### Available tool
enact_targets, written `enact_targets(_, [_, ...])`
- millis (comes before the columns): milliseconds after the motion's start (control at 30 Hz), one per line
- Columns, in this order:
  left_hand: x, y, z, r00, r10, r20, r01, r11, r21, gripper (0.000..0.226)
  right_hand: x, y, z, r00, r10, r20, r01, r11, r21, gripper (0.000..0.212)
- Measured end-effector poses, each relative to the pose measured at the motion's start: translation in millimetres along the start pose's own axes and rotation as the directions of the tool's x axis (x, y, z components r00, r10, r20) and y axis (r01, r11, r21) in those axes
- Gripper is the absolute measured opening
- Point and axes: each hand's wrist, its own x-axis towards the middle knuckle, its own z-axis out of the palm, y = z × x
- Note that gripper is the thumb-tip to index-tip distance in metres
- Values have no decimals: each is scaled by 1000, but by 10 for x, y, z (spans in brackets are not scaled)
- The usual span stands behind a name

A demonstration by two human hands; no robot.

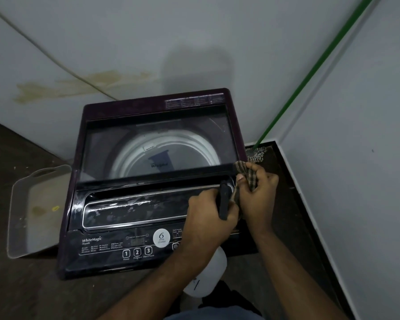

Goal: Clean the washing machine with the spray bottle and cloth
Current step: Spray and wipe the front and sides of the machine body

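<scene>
While we look down from the head camera, the washing machine stands in a corner of pale grey walls, its tinted glass lid shut so that the white drum rim shows through. Our left hand is closed around the neck of the spray bottle; the black trigger head sticks up above the knuckles, and the white body of the bottle hangs below the forearm, in front of the machine's front edge. Our right hand is curled around the checked cloth, thumb and fingers pinching it — the cloth bunches between both hands and one end lies against the right front corner of the lid. The 2 hands touch over the right end of the control panel, near the handle recess.

The glossy strip of the panel shows pale smears. Below it we read the buttons 1, 2 and 3 and a round white sticker marked 6.

Left of the machine a clear plastic tray leans against its side. A green pole slants down the right wall to a mop head on the floor — just beyond the cloth.
</scene>
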Motion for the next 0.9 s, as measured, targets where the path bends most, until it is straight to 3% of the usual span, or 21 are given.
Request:
enact_targets(133, [76, -38, -39, 997, 79, -16, -79, 997, 15, 20, 98, 105, 224, 1000, -15, 17, 16, 998, -59, 32])
enact_targets(333, [256, -72, -112, 985, 158, -77, -161, 986, -33, 13, 348, 149, 552, 985, -168, -30, 161, 975, -152, 32])
enact_targets(633, [621, 118, -123, 974, 184, -134, -190, 981, -36, 8, 861, -99, 1005, 987, -11, -162, -50, 931, -362, 38])
enact_targets(900, [978, 351, -99, 973, 163, -163, -178, 981, -78, 8, 1287, -247, 1223, 993, -12, -121, -26, 949, -313, 43])
